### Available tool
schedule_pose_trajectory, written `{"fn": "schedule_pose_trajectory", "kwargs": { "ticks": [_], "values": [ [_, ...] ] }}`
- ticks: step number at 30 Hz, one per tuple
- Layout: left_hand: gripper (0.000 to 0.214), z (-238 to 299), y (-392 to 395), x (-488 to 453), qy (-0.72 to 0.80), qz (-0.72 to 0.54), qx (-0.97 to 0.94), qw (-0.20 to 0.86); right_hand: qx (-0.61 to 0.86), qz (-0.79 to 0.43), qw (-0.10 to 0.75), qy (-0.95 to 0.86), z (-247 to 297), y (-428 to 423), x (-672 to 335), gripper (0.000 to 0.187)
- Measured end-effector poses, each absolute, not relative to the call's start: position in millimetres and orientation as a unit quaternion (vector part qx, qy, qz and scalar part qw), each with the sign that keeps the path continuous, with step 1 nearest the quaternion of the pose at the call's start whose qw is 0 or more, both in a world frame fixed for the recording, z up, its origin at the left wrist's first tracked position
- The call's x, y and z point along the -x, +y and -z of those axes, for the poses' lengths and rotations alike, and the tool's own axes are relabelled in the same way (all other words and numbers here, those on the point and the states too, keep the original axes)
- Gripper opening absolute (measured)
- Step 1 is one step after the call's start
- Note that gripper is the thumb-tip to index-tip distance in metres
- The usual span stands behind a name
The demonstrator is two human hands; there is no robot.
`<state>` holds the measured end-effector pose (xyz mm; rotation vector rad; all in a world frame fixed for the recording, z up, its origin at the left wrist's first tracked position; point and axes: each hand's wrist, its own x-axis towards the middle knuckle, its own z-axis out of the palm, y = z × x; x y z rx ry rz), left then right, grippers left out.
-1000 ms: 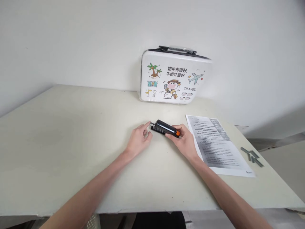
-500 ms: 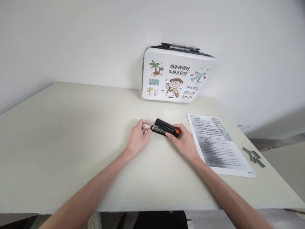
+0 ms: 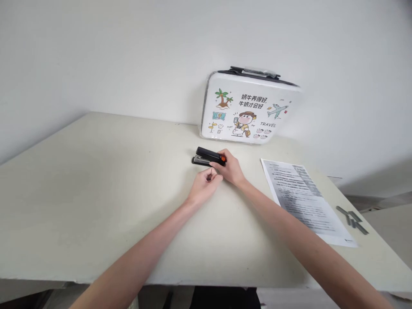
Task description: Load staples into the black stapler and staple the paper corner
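A black stapler [image 3: 206,153] with an orange part at its rear end points left near the middle of the table. Its top arm is raised at the front, above the base. My right hand [image 3: 232,168] grips the rear end, thumb on the near side and fingers mostly hidden behind. Just in front of the stapler is my left hand [image 3: 204,185], fingers curled in and close to my right thumb. Whether anything small is inside that curled hand is hidden.
A white case [image 3: 240,107] with cartoon prints and a black handle stands against the wall. To the right a printed sheet [image 3: 299,195] lies on the pale table [image 3: 80,193]. Several grey strips of staples [image 3: 352,219] lie near the table's right edge.
My right hand has moved the stapler left and farther away. My left hand has left the stapler's front end, come rightward to its near side, and curled its fingers. The view has shifted slightly.
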<state>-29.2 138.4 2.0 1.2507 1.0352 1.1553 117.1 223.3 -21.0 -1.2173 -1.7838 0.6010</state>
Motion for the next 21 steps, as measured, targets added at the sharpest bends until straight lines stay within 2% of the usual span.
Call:
{"fn": "schedule_pose_trajectory", "kwargs": {
  "ticks": [4, 6, 10, 12, 17, 21],
  "values": [
    [0.048, -3, 145, 36, 0.368, -0.514, -0.405, 0.661, 0.465, -0.254, 0.414, -0.740, 19, 252, -90, 0.041],
    [0.046, -3, 150, 40, 0.340, -0.541, -0.314, 0.702, 0.463, -0.258, 0.396, -0.750, 18, 256, -89, 0.043],
    [0.034, -2, 160, 44, 0.309, -0.559, -0.180, 0.748, 0.444, -0.220, 0.450, -0.743, 5, 236, -105, 0.057],
    [0.037, -1, 161, 43, 0.299, -0.558, -0.162, 0.757, 0.410, -0.180, 0.451, -0.772, -5, 216, -115, 0.052],
    [0.048, -3, 158, 40, 0.298, -0.522, -0.157, 0.784, 0.317, -0.128, 0.281, -0.897, -16, 169, -126, 0.045],
    [0.053, -8, 152, 40, 0.291, -0.464, -0.189, 0.815, 0.335, -0.084, 0.264, -0.900, -13, 150, -125, 0.032]
  ]
}}
